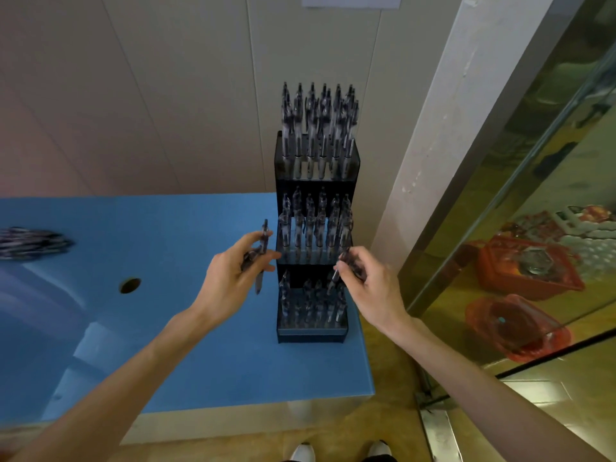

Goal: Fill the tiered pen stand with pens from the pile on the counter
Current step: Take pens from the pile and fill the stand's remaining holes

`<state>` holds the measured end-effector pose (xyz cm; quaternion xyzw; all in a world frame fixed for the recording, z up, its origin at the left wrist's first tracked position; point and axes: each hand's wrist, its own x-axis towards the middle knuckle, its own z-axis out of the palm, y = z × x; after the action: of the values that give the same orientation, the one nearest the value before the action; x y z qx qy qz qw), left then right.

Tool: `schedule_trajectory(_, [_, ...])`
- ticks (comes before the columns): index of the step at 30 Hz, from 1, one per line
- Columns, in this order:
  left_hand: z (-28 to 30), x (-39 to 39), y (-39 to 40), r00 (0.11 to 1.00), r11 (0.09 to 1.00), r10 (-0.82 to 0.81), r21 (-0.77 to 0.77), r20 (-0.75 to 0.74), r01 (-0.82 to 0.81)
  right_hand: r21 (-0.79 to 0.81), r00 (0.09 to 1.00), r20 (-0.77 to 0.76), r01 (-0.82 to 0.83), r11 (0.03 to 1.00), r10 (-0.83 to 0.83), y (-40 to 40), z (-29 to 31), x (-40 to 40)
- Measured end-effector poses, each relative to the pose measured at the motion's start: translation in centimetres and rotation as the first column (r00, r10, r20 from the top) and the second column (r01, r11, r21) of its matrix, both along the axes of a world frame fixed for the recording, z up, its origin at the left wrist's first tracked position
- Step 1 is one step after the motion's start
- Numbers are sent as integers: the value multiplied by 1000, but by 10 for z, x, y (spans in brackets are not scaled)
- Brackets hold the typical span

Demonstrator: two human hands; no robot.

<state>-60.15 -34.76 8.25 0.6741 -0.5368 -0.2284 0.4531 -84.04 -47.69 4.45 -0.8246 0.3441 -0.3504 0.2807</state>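
Three steps make up the black pen stand (311,335), and it sits at the right edge of the blue counter (186,345), close to the wall. The top step and the middle step of the stand are packed with pens standing up. The bottom step has pens too, but they are blurry, so it is hard to count them.

The left hand (230,281) is just left of the stand, level with its middle step. Its fingers are curled around a small bunch of pens (260,258). One pen pokes up past the fingers and one points down.

The right hand (370,281) is at the right front of the stand, just above the bottom step. Its thumb and fingers pinch one pen (341,266), and the pen tilts with its low end over the bottom step.

Far to the left of the stand, at the edge of the picture, lies the pile of pens (31,243) on the counter. It looks blurry. Between the pile and the stand, nearer the pile, there is a round hole (130,285) in the counter.

To the right of the stand, past a pale pillar (443,128), there are red baskets (520,325) on the floor behind shiny glass.
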Motion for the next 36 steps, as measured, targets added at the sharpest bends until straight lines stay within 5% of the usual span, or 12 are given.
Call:
schedule_trajectory(9, [5,-3,-9,973,995,82,-75,217,-67,-75,998,-57,-10,997,6,-1,-5,-1])
schedule_trajectory(19, [9,-16,-9,996,993,84,-92,38,-80,-223,971,-239,-68,973,13,-3,8,-2])
schedule_trajectory(27, [11,-17,-14,987,981,160,-115,17,-157,-124,907,-416,-126,984,64,-4,5,-4])
schedule_trajectory(31, [10,-21,-17,992,986,121,-109,-26,-123,-76,930,-365,-67,995,35,-1,13,-6])
schedule_trajectory(36, [4,-26,-23,993,988,112,-99,-44,-115,77,994,-100,-39,996,46,3,21,-16])
